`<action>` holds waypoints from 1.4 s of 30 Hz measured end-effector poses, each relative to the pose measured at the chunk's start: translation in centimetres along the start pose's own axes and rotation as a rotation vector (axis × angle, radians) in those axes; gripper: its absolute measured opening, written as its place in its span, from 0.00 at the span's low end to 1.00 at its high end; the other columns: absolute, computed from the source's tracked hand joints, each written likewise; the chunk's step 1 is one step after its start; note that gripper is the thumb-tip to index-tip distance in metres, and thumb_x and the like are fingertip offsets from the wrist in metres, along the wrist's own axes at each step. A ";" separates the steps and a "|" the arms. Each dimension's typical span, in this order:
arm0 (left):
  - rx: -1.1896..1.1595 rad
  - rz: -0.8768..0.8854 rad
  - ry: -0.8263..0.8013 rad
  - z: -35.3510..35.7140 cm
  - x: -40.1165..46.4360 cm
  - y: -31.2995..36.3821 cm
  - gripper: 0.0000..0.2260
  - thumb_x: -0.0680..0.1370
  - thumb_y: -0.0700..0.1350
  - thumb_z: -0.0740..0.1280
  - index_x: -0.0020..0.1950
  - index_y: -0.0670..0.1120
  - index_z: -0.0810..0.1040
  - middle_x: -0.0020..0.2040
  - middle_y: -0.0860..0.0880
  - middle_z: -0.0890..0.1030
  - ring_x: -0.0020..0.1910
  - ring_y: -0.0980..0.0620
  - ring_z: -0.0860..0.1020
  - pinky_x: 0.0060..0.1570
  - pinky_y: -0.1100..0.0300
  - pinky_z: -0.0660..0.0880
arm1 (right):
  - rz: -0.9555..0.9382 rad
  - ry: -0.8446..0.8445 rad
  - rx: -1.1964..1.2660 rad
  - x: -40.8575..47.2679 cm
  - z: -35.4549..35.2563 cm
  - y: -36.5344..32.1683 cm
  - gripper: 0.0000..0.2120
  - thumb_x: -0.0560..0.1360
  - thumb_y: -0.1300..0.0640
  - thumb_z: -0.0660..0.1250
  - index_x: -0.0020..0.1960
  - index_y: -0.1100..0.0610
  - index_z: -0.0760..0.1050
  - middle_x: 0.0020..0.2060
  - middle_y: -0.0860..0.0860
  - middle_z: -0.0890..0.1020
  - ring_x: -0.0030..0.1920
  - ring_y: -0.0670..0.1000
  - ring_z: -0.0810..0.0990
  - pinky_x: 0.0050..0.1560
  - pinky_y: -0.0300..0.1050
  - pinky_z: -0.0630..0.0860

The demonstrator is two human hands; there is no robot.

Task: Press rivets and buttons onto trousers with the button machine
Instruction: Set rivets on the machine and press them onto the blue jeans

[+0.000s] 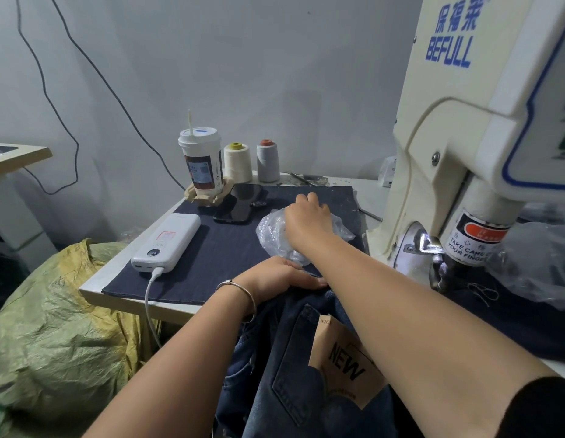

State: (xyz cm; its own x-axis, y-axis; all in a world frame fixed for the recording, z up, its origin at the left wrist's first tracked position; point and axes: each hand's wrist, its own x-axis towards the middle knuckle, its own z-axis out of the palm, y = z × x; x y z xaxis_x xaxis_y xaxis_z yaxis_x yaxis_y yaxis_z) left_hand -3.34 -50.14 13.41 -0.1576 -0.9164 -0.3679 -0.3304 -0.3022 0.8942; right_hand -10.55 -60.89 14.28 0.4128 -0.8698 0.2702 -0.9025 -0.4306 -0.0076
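Trousers of dark denim lie over the near table edge and run out of view at the bottom; a brown card tag printed "NEW" sits at a back pocket, partly covered by the right forearm. Left hand rests flat on the upper edge of the trousers, fingers straight and together, a thin bangle at the wrist. Right hand reaches into a crumpled clear plastic bag on the dark cloth mat; its fingers are bent down behind the knuckles and hidden, so whether they hold anything cannot be told. Bag contents not discernible. Button machine, marked BEFULL, stands at right, cut off by the frame; its press head carries a finger-warning label. Behind: lidded cup, two thread cones, a dark phone, a white power bank with its cable plugged in.
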 end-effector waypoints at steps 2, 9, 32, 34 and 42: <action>0.005 0.004 0.018 0.0 0.0 0.0 0.05 0.71 0.47 0.75 0.43 0.46 0.86 0.43 0.48 0.87 0.40 0.55 0.84 0.40 0.67 0.76 | -0.011 0.047 0.021 -0.4 -0.4 0.0 0.10 0.76 0.61 0.62 0.57 0.56 0.76 0.60 0.54 0.72 0.63 0.57 0.65 0.59 0.50 0.65; 0.094 0.057 0.078 0.2 -0.5 0.3 0.05 0.73 0.41 0.71 0.40 0.50 0.85 0.41 0.52 0.85 0.42 0.57 0.82 0.46 0.65 0.73 | 0.160 0.282 0.507 -4.9 -2.4 -0.8 0.08 0.79 0.61 0.58 0.52 0.60 0.75 0.55 0.55 0.75 0.58 0.57 0.69 0.53 0.47 0.68; 0.168 0.070 0.167 4.6 -0.8 0.8 0.14 0.70 0.53 0.75 0.29 0.46 0.80 0.30 0.50 0.78 0.30 0.54 0.75 0.37 0.58 0.68 | 0.010 0.085 -0.025 -25.1 -4.7 26.9 0.06 0.79 0.61 0.55 0.52 0.55 0.69 0.52 0.50 0.72 0.52 0.52 0.70 0.43 0.43 0.63; 0.150 0.074 0.184 4.6 -0.6 0.6 0.14 0.67 0.55 0.75 0.28 0.47 0.80 0.30 0.50 0.79 0.29 0.55 0.76 0.37 0.57 0.68 | -0.135 0.034 -0.117 -24.4 -4.4 27.5 0.08 0.77 0.63 0.56 0.52 0.56 0.72 0.53 0.52 0.74 0.52 0.53 0.72 0.42 0.43 0.61; 0.099 0.079 0.201 4.8 -0.7 0.2 0.24 0.54 0.63 0.76 0.36 0.43 0.84 0.37 0.42 0.84 0.35 0.50 0.81 0.41 0.55 0.72 | -0.185 0.088 -0.033 -24.8 -2.5 28.6 0.05 0.79 0.61 0.59 0.50 0.57 0.73 0.54 0.54 0.75 0.52 0.55 0.72 0.49 0.50 0.72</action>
State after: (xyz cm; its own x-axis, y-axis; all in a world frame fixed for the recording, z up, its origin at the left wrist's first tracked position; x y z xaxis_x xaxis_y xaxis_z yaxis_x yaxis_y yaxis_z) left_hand -7.82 -48.28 12.67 -0.0013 -0.9730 -0.2310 -0.4154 -0.2096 0.8852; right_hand -46.91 -51.08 9.78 0.5605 -0.7521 0.3467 -0.8167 -0.5714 0.0809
